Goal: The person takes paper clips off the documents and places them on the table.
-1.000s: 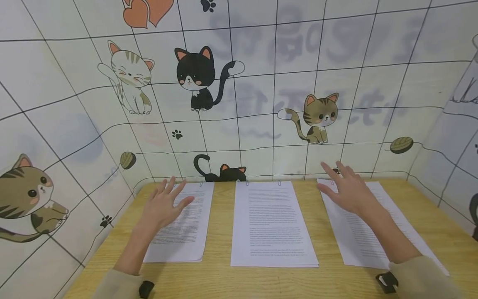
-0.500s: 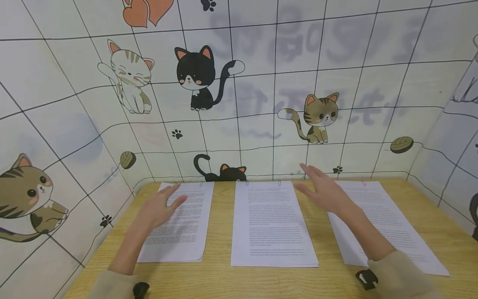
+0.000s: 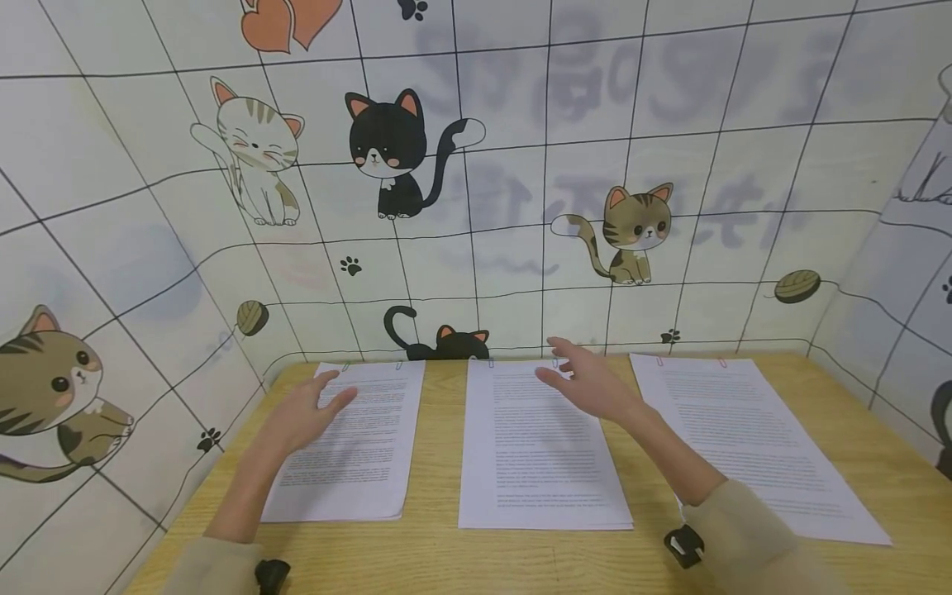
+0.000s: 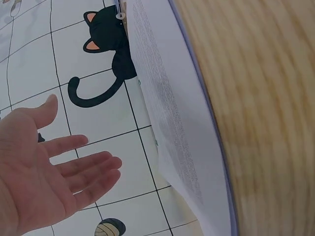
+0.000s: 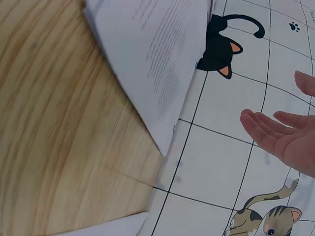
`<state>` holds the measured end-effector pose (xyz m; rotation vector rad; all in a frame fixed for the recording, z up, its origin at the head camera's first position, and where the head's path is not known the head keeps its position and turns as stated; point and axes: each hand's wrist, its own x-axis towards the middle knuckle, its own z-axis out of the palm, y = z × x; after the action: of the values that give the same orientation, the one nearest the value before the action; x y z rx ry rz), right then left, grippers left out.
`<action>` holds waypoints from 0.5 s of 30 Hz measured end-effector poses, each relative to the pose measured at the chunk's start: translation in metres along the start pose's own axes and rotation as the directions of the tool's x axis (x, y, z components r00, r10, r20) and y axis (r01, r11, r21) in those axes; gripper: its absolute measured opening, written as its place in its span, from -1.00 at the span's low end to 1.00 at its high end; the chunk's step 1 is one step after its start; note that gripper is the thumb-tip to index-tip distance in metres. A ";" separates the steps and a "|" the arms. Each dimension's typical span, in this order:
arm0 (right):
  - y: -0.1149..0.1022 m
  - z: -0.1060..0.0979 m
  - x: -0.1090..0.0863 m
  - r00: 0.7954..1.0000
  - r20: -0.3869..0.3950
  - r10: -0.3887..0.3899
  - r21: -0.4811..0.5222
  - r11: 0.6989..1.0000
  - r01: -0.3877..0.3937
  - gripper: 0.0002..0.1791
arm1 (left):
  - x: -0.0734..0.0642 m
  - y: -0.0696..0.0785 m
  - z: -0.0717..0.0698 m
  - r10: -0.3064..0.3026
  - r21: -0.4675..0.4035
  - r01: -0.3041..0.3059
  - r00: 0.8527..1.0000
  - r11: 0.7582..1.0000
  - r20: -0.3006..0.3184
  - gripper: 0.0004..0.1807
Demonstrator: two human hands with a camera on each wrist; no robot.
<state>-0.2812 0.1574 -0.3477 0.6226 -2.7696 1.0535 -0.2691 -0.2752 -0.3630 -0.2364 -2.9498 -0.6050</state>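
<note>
Three stacks of printed paper lie side by side on a wooden table. Over the left stack (image 3: 357, 463) hovers my left hand (image 3: 301, 417), fingers extended and thumb apart, holding nothing. My right hand (image 3: 595, 388) is over the upper right part of the middle stack (image 3: 546, 463), its fingers loosely spread and nothing in them. The right stack (image 3: 751, 430) lies slanted beyond my right forearm. Small paper clips sit along the top edges, including a pinkish paper clip (image 3: 722, 363) on the right stack. Both wrist views show the palm of the left hand (image 4: 49, 177) and right hand (image 5: 285, 135) bare.
The wooden table (image 3: 446, 566) backs onto a wall covering (image 3: 513, 264) with a grid and cartoon cats. Side walls with the same print stand at left and right. A dark object (image 3: 943, 426) shows at the far right edge.
My right hand has moved left from the right stack to over the middle one. The left hand has drawn slightly back and to the left. The stacks have stayed in place.
</note>
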 end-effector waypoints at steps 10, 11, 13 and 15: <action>-0.024 0.029 0.023 0.990 0.078 0.121 0.187 0.973 -0.134 -0.34 | 0.001 -0.020 -0.002 -0.033 -0.110 0.036 0.999 0.993 0.024 -0.21; -0.026 0.032 0.025 0.988 0.089 0.128 0.204 0.968 -0.144 -0.34 | 0.001 -0.023 -0.002 -0.037 -0.119 0.040 0.999 0.992 0.025 -0.23; -0.030 0.038 0.028 0.983 0.115 0.141 0.236 0.958 -0.165 -0.34 | 0.000 -0.028 -0.001 -0.051 -0.134 0.054 0.998 0.990 0.025 -0.26; -0.034 0.044 0.030 0.977 0.143 0.156 0.264 0.946 -0.190 -0.34 | 0.000 -0.034 -0.001 -0.062 -0.137 0.064 0.998 0.989 0.021 -0.29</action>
<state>-0.2926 0.0953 -0.3521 0.4920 -2.8458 1.5073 -0.2756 -0.3069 -0.3749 -0.1623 -2.9446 -0.8200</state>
